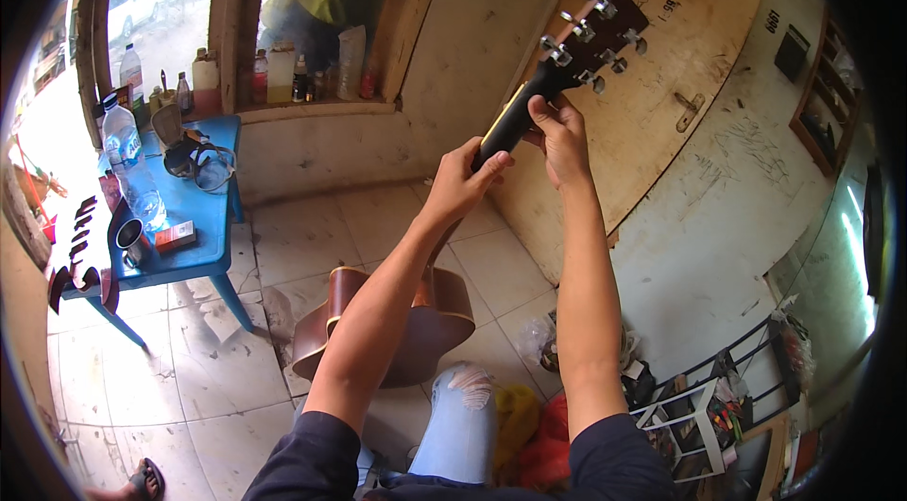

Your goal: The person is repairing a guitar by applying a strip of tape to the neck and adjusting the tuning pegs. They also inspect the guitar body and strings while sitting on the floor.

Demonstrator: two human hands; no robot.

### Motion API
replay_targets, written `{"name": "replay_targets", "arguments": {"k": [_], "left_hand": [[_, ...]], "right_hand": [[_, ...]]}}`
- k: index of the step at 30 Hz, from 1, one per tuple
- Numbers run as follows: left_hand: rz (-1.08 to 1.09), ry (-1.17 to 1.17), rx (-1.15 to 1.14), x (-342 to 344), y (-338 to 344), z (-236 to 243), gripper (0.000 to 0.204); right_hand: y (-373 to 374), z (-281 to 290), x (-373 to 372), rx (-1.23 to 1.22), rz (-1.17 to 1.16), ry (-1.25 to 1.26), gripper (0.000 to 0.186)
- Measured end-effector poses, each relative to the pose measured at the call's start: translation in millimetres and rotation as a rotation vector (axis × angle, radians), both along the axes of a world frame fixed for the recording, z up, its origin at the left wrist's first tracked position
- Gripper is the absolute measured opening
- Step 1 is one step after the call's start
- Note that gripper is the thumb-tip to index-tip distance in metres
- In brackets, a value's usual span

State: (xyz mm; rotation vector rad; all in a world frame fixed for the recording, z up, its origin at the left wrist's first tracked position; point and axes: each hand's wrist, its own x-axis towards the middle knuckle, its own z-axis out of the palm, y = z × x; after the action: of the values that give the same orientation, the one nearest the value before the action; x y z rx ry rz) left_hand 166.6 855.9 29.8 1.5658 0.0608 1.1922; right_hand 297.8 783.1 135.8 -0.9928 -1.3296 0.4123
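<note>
An acoustic guitar [444, 317] is held up by its neck, its reddish-brown body hanging low between my forearms, partly hidden by the left one. My left hand [461, 181] wraps round the black neck, about midway along it. Higher up, close below the headstock [605, 33], my right hand [559, 137] also grips the neck, thumb lying over its back. The dark headstock tilts to the upper right and carries several silver tuning pegs. The strings' side faces away from me.
At left stands a blue plastic table [203, 250] bearing a clear water bottle [121, 134], a metal cup [133, 241] and a small box [176, 236]. Bottles line the window sill [312, 109]. A wooden door [661, 95] stands ahead; a cluttered rack [704, 406] is lower right. Someone's sandalled foot [142, 482] shows lower left.
</note>
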Motion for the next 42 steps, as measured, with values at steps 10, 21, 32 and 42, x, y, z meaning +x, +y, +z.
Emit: {"name": "replay_targets", "arguments": {"k": [10, 21, 32, 42], "left_hand": [[-0.378, -0.113, -0.318, -25.2, 52.4, -6.7, 0.047], [0.261, -0.189, 0.116, -35.9, 25.1, -2.7, 0.041], [0.693, 0.033, 0.192, -33.5, -6.2, 12.5, 0.030], [0.378, 0.076, 0.175, -48.3, 4.2, 14.6, 0.026]], "right_hand": [[32.0, 11.6, -48.4, 0.063, -0.361, -0.314, 0.036], [26.2, 21.7, -93.2, 0.232, -0.644, -0.653, 0.036], [4.9, 33.7, -104.3, 0.140, -0.629, -0.651, 0.034], [-19.5, 39.0, -78.3, -0.121, 0.079, -0.121, 0.027]]}}
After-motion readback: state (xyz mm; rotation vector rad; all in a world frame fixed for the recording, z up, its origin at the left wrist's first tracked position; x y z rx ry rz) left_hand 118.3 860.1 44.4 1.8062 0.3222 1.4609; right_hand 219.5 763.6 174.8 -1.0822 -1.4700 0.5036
